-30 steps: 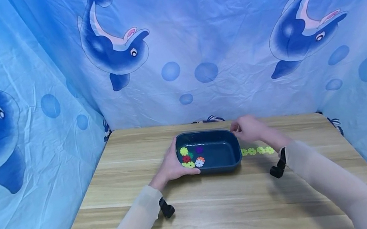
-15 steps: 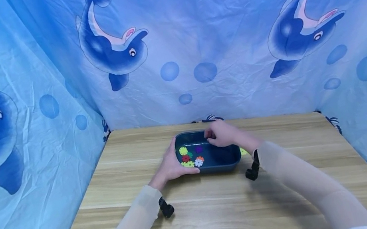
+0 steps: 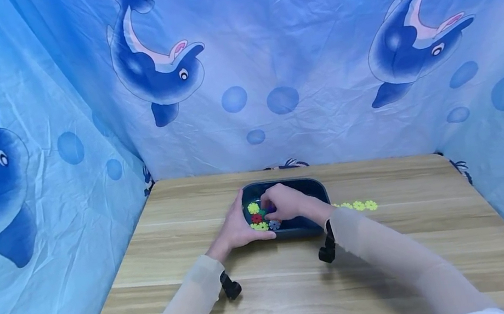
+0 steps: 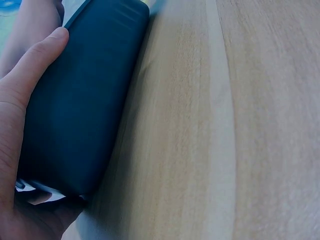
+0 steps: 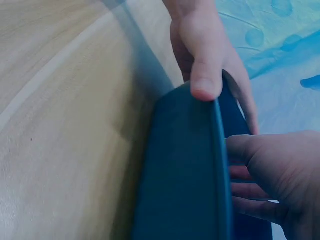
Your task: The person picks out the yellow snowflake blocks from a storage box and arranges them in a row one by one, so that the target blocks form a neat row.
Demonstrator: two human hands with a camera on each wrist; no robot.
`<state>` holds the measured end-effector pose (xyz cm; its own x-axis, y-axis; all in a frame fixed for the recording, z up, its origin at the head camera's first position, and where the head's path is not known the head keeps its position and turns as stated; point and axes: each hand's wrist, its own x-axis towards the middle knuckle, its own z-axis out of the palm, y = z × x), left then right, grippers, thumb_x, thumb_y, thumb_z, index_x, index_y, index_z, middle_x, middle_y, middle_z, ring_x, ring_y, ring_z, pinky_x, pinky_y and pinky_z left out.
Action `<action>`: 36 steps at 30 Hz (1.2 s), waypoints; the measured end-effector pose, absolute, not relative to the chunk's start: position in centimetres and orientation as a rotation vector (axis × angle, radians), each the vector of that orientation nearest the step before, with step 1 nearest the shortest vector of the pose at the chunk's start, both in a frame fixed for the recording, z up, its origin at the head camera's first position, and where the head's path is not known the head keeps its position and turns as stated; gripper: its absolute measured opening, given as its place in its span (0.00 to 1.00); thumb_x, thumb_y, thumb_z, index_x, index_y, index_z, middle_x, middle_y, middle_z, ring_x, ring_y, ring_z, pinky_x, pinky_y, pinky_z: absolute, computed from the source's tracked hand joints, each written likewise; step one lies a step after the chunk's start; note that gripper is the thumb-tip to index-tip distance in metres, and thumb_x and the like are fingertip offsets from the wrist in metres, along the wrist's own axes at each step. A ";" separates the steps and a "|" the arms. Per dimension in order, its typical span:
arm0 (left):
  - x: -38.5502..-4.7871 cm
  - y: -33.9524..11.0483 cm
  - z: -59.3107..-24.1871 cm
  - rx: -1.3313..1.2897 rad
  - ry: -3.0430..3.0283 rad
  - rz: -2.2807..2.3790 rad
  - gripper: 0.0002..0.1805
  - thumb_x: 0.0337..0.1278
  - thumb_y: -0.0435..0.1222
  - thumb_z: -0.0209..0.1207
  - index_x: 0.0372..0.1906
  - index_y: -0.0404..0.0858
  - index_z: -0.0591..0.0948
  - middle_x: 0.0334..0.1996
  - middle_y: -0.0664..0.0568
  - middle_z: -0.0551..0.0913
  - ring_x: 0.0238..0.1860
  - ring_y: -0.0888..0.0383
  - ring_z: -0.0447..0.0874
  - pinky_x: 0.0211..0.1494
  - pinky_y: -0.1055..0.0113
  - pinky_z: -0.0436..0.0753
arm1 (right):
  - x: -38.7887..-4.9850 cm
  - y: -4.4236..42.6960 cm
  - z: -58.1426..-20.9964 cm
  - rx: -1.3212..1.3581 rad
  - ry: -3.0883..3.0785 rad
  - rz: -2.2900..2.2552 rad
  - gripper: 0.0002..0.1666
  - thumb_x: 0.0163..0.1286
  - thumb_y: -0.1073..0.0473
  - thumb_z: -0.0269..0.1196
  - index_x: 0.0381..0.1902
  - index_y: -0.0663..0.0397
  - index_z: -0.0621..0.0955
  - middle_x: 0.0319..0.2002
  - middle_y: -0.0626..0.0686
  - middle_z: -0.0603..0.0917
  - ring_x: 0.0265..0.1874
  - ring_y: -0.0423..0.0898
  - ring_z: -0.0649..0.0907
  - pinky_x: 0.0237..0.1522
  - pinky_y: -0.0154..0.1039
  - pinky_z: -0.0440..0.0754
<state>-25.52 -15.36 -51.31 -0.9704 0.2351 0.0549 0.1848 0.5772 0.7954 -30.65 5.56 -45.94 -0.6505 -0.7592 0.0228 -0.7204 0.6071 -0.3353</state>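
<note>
One left hand: grips the dark-blue bin
Right hand: fingers bent inside it (any hold, I cannot tell)
Yellow snowflake discs: rowed on the tabletop

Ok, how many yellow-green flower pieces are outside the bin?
4, in a row right of the bin: first piece partly hidden by its edge, then second piece, third piece and end piece. More could be hidden.
</note>
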 end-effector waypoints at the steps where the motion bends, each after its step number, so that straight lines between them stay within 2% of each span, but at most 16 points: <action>1: -25.5 -15.4 -51.3 0.366 2.739 1.371 0.80 0.39 0.52 0.85 0.88 0.42 0.39 0.86 0.40 0.52 0.84 0.36 0.57 0.81 0.34 0.66 | -30.6 5.4 -46.1 -1.247 2.698 -0.485 0.11 0.71 0.56 0.74 0.47 0.55 0.90 0.43 0.53 0.92 0.40 0.46 0.89 0.49 0.44 0.90; 9: -25.4 -15.4 -51.4 0.374 2.741 1.350 0.81 0.38 0.56 0.85 0.88 0.44 0.39 0.87 0.41 0.50 0.85 0.37 0.54 0.82 0.34 0.65 | -30.2 4.1 -47.3 -1.201 2.657 -0.459 0.13 0.69 0.53 0.76 0.48 0.52 0.91 0.44 0.51 0.93 0.43 0.44 0.90 0.53 0.42 0.90; 22: -25.6 -15.4 -51.4 0.365 2.746 1.342 0.83 0.35 0.60 0.85 0.88 0.45 0.39 0.87 0.39 0.50 0.85 0.36 0.54 0.82 0.36 0.67 | -29.8 3.3 -48.4 -1.221 2.693 -0.398 0.12 0.66 0.62 0.77 0.47 0.53 0.91 0.44 0.51 0.93 0.47 0.46 0.89 0.56 0.43 0.89; 29: -25.5 -15.5 -51.4 0.363 2.743 1.357 0.83 0.35 0.59 0.85 0.88 0.44 0.40 0.87 0.39 0.51 0.85 0.36 0.54 0.82 0.35 0.66 | -29.9 3.1 -48.5 -1.203 2.701 -0.387 0.13 0.66 0.62 0.77 0.48 0.53 0.91 0.45 0.52 0.92 0.49 0.46 0.89 0.58 0.43 0.89; 32: -25.5 -15.5 -51.4 0.358 2.741 1.363 0.83 0.34 0.60 0.85 0.88 0.45 0.39 0.87 0.40 0.50 0.85 0.37 0.55 0.82 0.36 0.66 | -29.9 3.2 -48.4 -1.207 2.695 -0.423 0.13 0.65 0.61 0.77 0.48 0.54 0.91 0.45 0.52 0.93 0.46 0.46 0.89 0.56 0.43 0.89; 36: -25.5 -15.5 -51.5 0.358 2.738 1.367 0.83 0.35 0.60 0.85 0.88 0.47 0.39 0.87 0.40 0.49 0.85 0.37 0.53 0.82 0.36 0.65 | -30.0 3.6 -48.0 -1.239 2.704 -0.486 0.13 0.66 0.60 0.76 0.49 0.53 0.91 0.42 0.51 0.91 0.39 0.43 0.86 0.47 0.40 0.89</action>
